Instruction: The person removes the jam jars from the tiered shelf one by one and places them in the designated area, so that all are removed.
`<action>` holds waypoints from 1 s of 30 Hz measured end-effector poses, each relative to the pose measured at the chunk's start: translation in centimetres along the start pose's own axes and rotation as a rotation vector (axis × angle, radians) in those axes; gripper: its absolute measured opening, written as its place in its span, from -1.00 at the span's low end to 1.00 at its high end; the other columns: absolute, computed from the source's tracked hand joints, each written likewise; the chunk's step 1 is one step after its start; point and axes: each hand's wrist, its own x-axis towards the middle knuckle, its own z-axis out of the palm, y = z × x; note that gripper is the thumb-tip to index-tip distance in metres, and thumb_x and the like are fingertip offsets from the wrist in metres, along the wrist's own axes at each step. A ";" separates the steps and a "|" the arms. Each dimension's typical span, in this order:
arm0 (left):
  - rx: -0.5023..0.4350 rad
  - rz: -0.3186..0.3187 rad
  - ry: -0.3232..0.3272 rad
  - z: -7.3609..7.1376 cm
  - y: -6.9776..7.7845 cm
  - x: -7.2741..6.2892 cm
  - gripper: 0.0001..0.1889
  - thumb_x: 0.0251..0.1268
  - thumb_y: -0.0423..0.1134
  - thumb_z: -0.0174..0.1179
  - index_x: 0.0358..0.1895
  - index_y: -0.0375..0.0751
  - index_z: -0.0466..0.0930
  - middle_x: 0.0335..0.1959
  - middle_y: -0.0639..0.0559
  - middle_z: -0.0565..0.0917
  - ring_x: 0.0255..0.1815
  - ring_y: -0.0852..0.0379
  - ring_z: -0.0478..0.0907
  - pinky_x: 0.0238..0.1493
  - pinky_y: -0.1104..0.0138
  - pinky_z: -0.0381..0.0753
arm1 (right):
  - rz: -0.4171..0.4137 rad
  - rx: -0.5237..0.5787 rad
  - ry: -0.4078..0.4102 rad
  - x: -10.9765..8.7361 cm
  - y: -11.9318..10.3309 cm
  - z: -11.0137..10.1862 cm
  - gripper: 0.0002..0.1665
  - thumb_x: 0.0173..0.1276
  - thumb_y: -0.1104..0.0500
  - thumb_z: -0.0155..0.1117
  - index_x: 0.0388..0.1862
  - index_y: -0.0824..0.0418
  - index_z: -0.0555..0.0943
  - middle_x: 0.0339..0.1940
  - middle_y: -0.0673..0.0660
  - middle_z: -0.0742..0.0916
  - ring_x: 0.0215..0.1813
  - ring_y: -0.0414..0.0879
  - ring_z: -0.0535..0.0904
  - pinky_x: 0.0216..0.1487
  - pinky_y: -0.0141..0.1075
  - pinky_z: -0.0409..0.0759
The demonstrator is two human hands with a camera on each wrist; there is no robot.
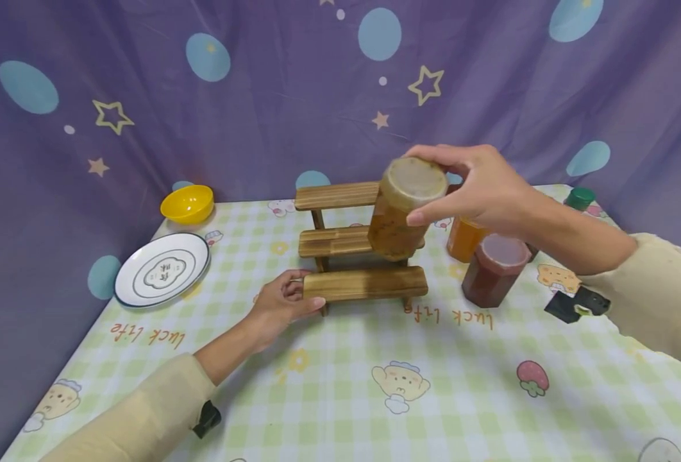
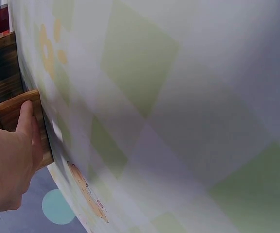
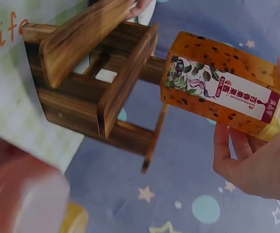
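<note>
In the head view my right hand [image 1: 479,186] grips a jar of amber jam with dark seeds [image 1: 398,224] near its pale lid. The jar hangs tilted in front of the upper steps of a three-tier wooden rack [image 1: 369,282]. A white label with pink and dark print shows on the jar [image 3: 218,87] in the right wrist view. My left hand [image 1: 279,301] holds the left end of the rack's lowest step, thumb in front and fingers behind. The left wrist view shows the left hand [image 2: 13,160] with fingers against the rack's wooden end [image 2: 21,111].
Right of the rack stand a dark red jar [image 1: 493,273], an orange jar [image 1: 464,239] and a green-capped container [image 1: 580,197]. A white plate [image 1: 135,282] and a yellow bowl [image 1: 187,205] sit at the left on the checked tablecloth [image 1: 340,398]. A purple curtain [image 1: 294,115] hangs behind.
</note>
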 end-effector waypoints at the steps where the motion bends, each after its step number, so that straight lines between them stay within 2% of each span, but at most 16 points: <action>1: 0.005 0.000 0.002 0.0 0.0 0.0 -0.33 0.17 -0.45 0.32 0.34 -0.22 0.24 0.07 -0.17 0.51 -0.04 0.06 0.58 0.09 0.13 0.64 | 0.002 -0.006 0.013 -0.3 0.0 -0.4 -0.16 -0.13 0.00 0.67 0.21 -0.19 0.55 -0.06 0.00 0.69 -0.03 -0.13 0.55 -0.18 -0.39 0.62; 9: -0.005 -0.001 0.010 -0.1 0.1 -0.1 -0.33 0.17 -0.46 0.32 0.34 -0.23 0.23 0.07 -0.19 0.52 -0.04 0.05 0.59 0.08 0.14 0.65 | 0.020 0.060 0.117 -2.5 0.8 -3.5 -0.21 -0.04 0.20 0.62 0.23 -0.04 0.55 -0.08 0.05 0.72 -0.01 -0.10 0.55 -0.19 -0.49 0.60; 15: 0.003 -0.005 0.007 0.0 0.1 -0.1 -0.32 0.16 -0.45 0.33 0.35 -0.21 0.23 0.08 -0.18 0.52 -0.05 0.06 0.58 0.08 0.14 0.65 | 0.066 0.057 0.178 -4.1 2.1 -6.1 -0.22 0.01 0.27 0.58 0.26 -0.01 0.53 -0.11 0.02 0.71 -0.08 -0.14 0.54 -0.27 -0.53 0.57; 18: 0.005 0.000 0.009 0.0 0.1 -0.1 -0.33 0.17 -0.45 0.32 0.34 -0.21 0.24 0.09 -0.18 0.52 -0.05 0.07 0.58 0.08 0.15 0.66 | 0.082 0.117 0.209 -4.7 3.1 -7.1 -0.20 0.01 0.36 0.55 0.28 0.06 0.52 -0.06 0.00 0.71 -0.05 -0.16 0.53 -0.25 -0.56 0.59; 21: 0.012 0.003 0.009 0.0 0.1 -0.1 -0.33 0.18 -0.44 0.33 0.34 -0.21 0.24 0.09 -0.18 0.52 -0.05 0.07 0.58 0.07 0.15 0.66 | 0.103 0.124 0.248 -5.4 4.0 -8.0 -0.17 0.01 0.38 0.54 0.31 0.05 0.50 0.04 -0.01 0.67 0.07 -0.17 0.47 -0.12 -0.61 0.52; 25: 0.015 0.002 0.006 0.0 0.1 -0.1 -0.33 0.17 -0.43 0.33 0.34 -0.21 0.24 0.08 -0.19 0.52 -0.06 0.07 0.58 0.08 0.13 0.65 | -0.006 0.237 0.288 -6.2 5.2 -9.1 -0.21 0.03 0.52 0.45 0.29 0.22 0.49 0.05 0.10 0.64 0.05 -0.12 0.46 -0.14 -0.57 0.52; 28: 0.004 -0.001 0.008 0.1 0.1 -0.1 -0.33 0.17 -0.44 0.33 0.34 -0.21 0.25 0.08 -0.18 0.52 -0.05 0.06 0.59 0.08 0.13 0.65 | -0.170 0.434 0.236 -6.3 6.1 -9.8 -0.27 -0.01 0.74 0.25 0.21 0.48 0.44 -0.08 0.23 0.61 -0.09 -0.05 0.46 -0.26 -0.49 0.59; 30: 0.001 -0.003 0.010 0.1 0.0 0.0 -0.33 0.17 -0.44 0.33 0.34 -0.21 0.25 0.08 -0.18 0.52 -0.04 0.06 0.58 0.08 0.13 0.65 | -0.223 0.501 0.215 -6.5 6.8 -10.3 -0.29 -0.03 0.80 0.18 0.18 0.55 0.43 -0.14 0.23 0.61 -0.10 -0.05 0.45 -0.24 -0.47 0.57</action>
